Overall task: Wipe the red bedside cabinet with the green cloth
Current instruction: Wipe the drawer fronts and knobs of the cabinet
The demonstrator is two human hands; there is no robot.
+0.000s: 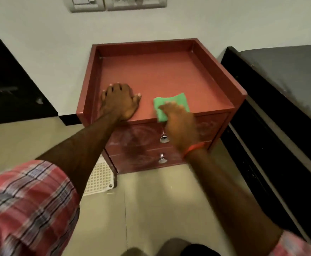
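The red bedside cabinet (156, 71) stands against the white wall, with a raised rim on three sides and two drawers with metal knobs in front. My left hand (120, 101) lies flat, palm down, on the top near its front left corner. My right hand (180, 124) presses the green cloth (171, 104) on the top at the front edge, right of centre. The fingers cover the near part of the cloth, and the hand is blurred.
A bed with a dark frame and grey mattress (284, 85) stands close on the right. A dark door or panel (8, 84) is on the left. A white grid-patterned object (99, 177) lies on the tiled floor beside the cabinet's base. Switch plates (114, 2) are on the wall above.
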